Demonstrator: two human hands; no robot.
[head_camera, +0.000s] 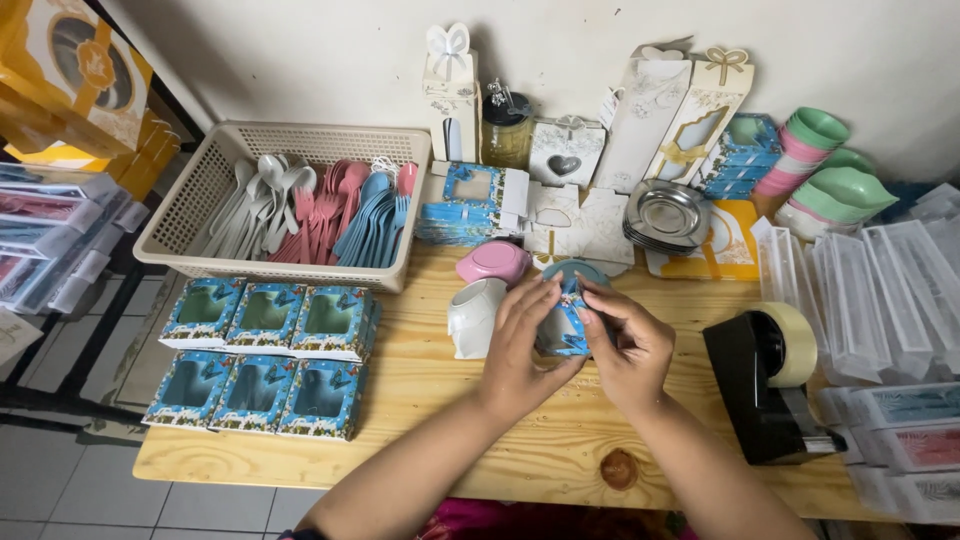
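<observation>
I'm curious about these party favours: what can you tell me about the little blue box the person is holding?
The small blue box looks like printed cardboard, patterned in blue with light decorations. It is held above the wooden table, roughly mid-table, between both hands: the left hand wraps its left side, the right hand pinches near its top. Something round and teal shows at its top. The fingers hide most of it.

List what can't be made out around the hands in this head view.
- Small blue windowed gift box: contents hidden by left hand and right hand.
- White ceramic mug: right side hidden behind the left hand.
- Clear plastic cases: cut off by the right edge.
</observation>
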